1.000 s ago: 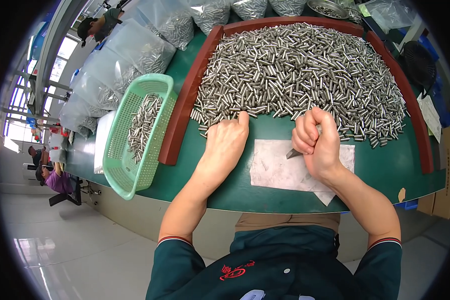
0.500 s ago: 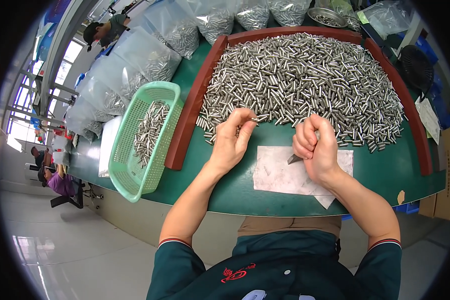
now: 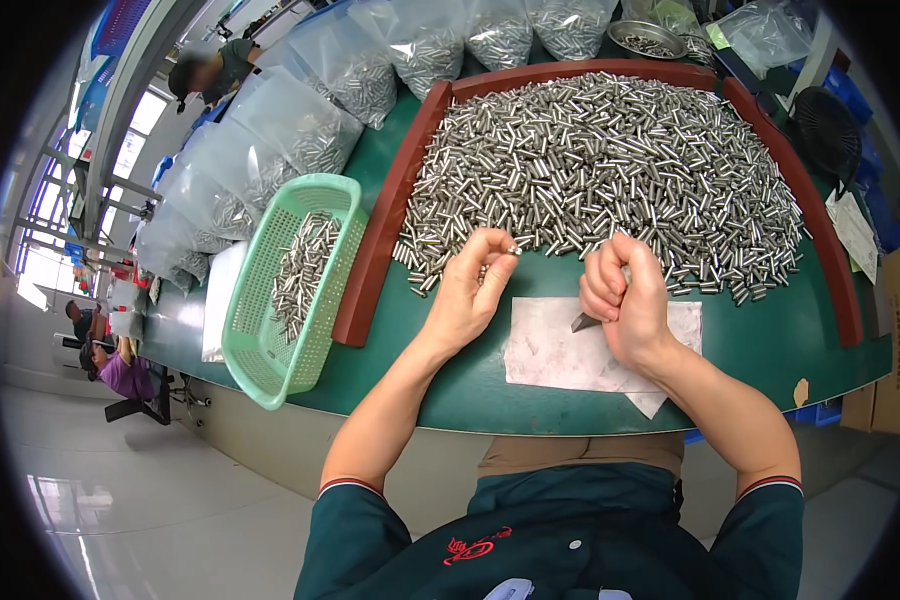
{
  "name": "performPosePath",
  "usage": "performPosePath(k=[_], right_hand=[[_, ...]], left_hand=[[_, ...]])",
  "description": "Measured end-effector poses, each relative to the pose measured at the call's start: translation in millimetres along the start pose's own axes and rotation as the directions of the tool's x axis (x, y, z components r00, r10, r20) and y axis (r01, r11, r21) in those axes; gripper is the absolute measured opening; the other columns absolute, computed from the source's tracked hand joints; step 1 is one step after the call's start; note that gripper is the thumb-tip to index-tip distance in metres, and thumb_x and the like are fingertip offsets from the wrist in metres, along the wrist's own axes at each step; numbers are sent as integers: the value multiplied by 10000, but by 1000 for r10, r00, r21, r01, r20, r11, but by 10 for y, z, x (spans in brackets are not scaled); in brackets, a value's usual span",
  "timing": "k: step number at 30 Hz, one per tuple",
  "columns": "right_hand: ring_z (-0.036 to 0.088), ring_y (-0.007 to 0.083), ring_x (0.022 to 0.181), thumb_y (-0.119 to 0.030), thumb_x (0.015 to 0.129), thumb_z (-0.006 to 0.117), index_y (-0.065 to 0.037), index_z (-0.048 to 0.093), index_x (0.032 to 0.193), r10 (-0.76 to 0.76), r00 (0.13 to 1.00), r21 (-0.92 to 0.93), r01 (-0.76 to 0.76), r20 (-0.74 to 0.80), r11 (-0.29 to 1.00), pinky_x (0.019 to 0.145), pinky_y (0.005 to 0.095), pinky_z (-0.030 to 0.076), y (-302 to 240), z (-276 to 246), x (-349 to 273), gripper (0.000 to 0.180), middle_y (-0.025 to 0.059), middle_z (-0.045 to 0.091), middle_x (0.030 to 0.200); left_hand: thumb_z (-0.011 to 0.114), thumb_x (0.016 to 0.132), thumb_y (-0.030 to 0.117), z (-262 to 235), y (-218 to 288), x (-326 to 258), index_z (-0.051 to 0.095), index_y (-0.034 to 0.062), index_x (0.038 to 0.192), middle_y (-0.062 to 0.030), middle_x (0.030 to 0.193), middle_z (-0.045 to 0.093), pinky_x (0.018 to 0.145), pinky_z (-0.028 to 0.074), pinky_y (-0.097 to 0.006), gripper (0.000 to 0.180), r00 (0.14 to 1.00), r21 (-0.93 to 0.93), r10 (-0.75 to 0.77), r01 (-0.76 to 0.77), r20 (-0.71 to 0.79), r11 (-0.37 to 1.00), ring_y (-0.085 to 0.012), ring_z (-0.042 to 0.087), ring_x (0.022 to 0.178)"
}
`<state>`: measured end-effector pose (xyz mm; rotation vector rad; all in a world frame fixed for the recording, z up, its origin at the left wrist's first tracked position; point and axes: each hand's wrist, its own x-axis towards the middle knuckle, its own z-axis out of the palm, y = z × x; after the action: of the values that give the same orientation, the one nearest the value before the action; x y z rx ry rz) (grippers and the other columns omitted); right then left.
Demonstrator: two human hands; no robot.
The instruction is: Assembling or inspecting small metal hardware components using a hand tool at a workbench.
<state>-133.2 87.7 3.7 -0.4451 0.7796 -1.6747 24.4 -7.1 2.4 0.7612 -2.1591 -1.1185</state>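
A big heap of small silver metal pins (image 3: 610, 160) fills a red-rimmed area (image 3: 385, 220) of the green table (image 3: 770, 340). My left hand (image 3: 470, 295) is lifted at the heap's near edge and pinches one metal pin (image 3: 511, 249) between thumb and forefinger, with a few more in the palm. My right hand (image 3: 625, 305) is curled in a fist around a small dark blade-like tool (image 3: 583, 322), its tip over a white paper sheet (image 3: 550, 350).
A light green plastic basket (image 3: 260, 340) holding several pins stands left of the red rim. Clear bags of pins (image 3: 300, 130) line the far left and back. A metal bowl (image 3: 645, 38) sits at the back. Other people are at the left.
My left hand has lifted off the heap's edge and turned, now pinching a pin. My right hand has stayed over the paper with the tool.
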Motion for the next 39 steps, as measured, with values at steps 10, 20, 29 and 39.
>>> performPosePath(k=[10, 20, 29, 39], right_hand=[[193, 76, 388, -176, 833, 327, -91, 275, 495, -135, 988, 79, 129, 74, 989, 379, 228, 171, -52, -9, 12, 352, 7, 278, 448], [202, 72, 374, -173, 835, 328, -94, 269, 474, -84, 991, 82, 76, 109, 994, 373, 231, 161, 26, -44, -23, 374, -1, 276, 443], [169, 73, 382, -243, 857, 315, -113, 275, 490, -95, 991, 23, 93, 92, 995, 384, 230, 162, 46, -44, -26, 392, -15, 244, 438], [178, 72, 393, -252, 863, 315, -113, 273, 487, -108, 991, -28, 110, 83, 993, 392, 230, 166, 59, -36, -54, 402, -17, 248, 446]], left_hand=[[551, 804, 100, 185, 224, -171, 491, -8, 821, -154, 678, 574, 547, 427, -366, 125, 914, 349, -96, -51, 393, 936, -315, 573, 615], [575, 783, 123, 256, 180, -208, 481, 19, 805, -148, 588, 548, 492, 398, -416, 142, 938, 341, -22, -104, 346, 934, -337, 542, 558], [577, 781, 115, 276, 195, -214, 474, 19, 822, -140, 573, 548, 482, 403, -407, 147, 941, 383, -27, -112, 338, 917, -329, 544, 541], [588, 771, 107, 275, 221, -209, 478, 19, 823, -145, 564, 542, 474, 403, -400, 151, 939, 386, -36, -106, 342, 916, -329, 542, 537]])
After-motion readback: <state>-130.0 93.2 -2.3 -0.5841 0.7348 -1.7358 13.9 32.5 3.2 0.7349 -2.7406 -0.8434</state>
